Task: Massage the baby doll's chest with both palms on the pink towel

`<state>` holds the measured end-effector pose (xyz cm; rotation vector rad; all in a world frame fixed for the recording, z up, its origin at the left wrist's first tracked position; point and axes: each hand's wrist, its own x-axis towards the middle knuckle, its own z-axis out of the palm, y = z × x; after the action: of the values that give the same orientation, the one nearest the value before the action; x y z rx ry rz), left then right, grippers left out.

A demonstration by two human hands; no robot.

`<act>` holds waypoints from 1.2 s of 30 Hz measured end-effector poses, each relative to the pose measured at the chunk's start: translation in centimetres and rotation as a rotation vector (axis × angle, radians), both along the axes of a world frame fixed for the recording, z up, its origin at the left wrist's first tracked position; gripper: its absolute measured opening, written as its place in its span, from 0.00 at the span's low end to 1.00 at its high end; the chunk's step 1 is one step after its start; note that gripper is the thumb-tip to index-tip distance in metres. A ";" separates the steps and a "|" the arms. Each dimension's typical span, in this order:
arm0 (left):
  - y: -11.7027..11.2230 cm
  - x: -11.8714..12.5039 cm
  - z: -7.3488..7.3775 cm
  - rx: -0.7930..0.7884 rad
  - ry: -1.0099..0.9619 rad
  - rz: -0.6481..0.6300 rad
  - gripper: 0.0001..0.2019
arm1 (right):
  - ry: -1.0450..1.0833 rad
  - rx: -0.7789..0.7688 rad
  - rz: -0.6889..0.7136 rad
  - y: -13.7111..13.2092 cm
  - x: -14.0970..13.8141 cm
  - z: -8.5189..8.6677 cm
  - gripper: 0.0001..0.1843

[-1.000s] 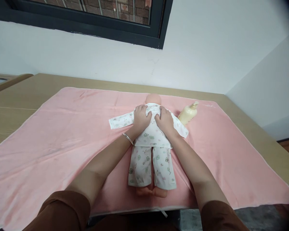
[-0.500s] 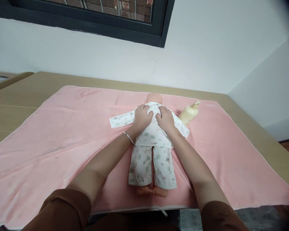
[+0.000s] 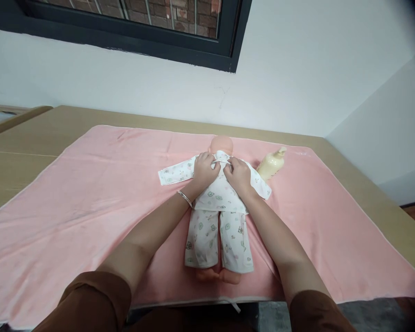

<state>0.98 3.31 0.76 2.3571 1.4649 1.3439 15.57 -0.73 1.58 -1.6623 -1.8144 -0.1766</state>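
A baby doll (image 3: 221, 145) lies on the pink blanket, its bald head away from me and its bare feet toward me. It wears a white printed shirt (image 3: 218, 196) and matching trousers (image 3: 202, 240). My left hand (image 3: 206, 169) and my right hand (image 3: 238, 176) are at the upper part of the shirt, just below the collar. Fingers of both are closed on the cloth, and a raised fold stretches between them. A bracelet (image 3: 184, 198) circles my left wrist. The doll's face is not visible.
A cream pump bottle (image 3: 271, 165) lies tilted beside the doll's right-hand sleeve. The pink blanket (image 3: 90, 207) covers most of the wooden table (image 3: 359, 184). Behind it rise a white wall (image 3: 280, 92) and a dark window frame (image 3: 207, 53).
My hands have gone from lying on the shirt to gripping its cloth below the collar, which is now drawn into a fold. More of the doll's head shows.
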 end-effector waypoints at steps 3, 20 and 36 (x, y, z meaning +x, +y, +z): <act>-0.2 0.1 0.0 0.007 0.014 0.026 0.04 | -0.013 -0.009 -0.059 -0.4 -0.2 0.0 0.16; 0.5 0.1 -0.4 -0.028 0.019 -0.016 0.02 | 0.078 -0.010 0.016 0.2 0.1 0.0 0.17; -0.4 0.3 0.1 -0.065 0.013 0.080 0.06 | 0.003 -0.145 -0.054 -0.3 -0.3 0.7 0.20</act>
<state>1.28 2.96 0.88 2.2947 1.5976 1.2799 15.30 -1.01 2.31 -1.8116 -1.8179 -0.0673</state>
